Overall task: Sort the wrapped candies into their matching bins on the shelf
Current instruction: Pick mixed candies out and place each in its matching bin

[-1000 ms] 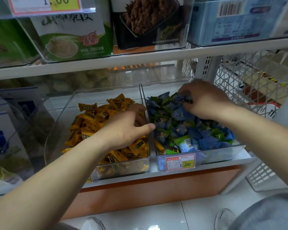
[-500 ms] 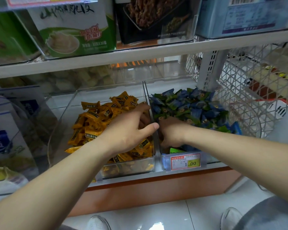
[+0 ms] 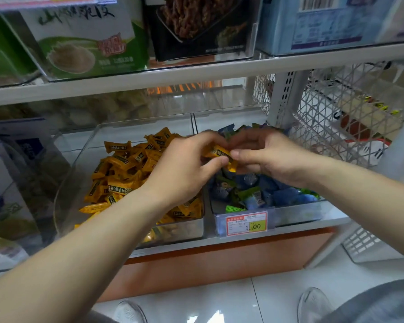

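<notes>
The left hand [image 3: 187, 166] and right hand [image 3: 268, 155] both pinch one yellow wrapped candy [image 3: 219, 152], probably light, crinkly and slippery, best gripped across its middle.

Yellow candies [image 3: 121, 169] heap the left clear bin [image 3: 184, 229], blue-green candies [image 3: 250, 190] the right bin [image 3: 296, 213]; one yellow candy [image 3: 219, 152] is pinched above where they meet.

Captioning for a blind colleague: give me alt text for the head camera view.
A person's left hand and right hand meet over two clear bins, both pinching one yellow wrapped candy. The left bin holds yellow candies, the right bin blue and green candies, with a price tag on its front.
</notes>
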Demonstrator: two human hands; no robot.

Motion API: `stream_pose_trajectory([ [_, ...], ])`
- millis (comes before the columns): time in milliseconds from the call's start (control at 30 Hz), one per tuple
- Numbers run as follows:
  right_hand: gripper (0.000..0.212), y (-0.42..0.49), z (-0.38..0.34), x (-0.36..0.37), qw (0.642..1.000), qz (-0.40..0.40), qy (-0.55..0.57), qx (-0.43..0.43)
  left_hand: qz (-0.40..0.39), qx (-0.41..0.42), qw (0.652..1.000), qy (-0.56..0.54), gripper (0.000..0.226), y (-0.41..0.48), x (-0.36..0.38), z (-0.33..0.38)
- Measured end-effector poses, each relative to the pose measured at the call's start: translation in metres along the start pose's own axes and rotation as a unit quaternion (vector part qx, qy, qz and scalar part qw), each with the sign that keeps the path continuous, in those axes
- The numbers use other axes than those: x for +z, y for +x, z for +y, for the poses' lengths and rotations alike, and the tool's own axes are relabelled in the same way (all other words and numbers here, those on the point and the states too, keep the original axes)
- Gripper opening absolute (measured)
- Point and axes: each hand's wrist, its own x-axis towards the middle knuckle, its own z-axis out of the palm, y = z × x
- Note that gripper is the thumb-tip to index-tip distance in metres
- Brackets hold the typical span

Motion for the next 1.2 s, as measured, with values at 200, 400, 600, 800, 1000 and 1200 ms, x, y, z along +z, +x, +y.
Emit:
stream_pose_trajectory([
  [200,0.026,0.005,0.026,-0.005,0.874,-0.213,-0.425,0.098,-0.023,-0.051,0.998,0.021,0.021,0.003,0.006,-0.002],
  [400,0.039,0.024,0.021,0.001,0.776,-0.296,-0.52,0.199,-0.048,-0.036,0.998,0.017,0.021,0.002,0.009,-0.003],
  [600,0.052,0.04,0.021,0.002,0.717,-0.347,-0.568,0.206,-0.052,-0.033,0.998,-0.008,0.018,0.001,0.007,-0.007],
  [800,0.034,0.047,0.032,0.01,0.664,-0.36,-0.612,0.237,-0.063,-0.025,0.998,-0.018,0.02,0.0,0.006,-0.006],
  [1000,0.022,0.032,0.017,-0.01,0.772,-0.264,-0.56,0.145,-0.056,-0.045,0.996,-0.055,0.018,-0.001,0.002,-0.006],
  [1200,0.016,0.012,0.0,-0.035,0.929,-0.062,-0.36,0.063,0.016,-0.134,0.978,-0.158,0.017,0.007,0.005,-0.005],
])
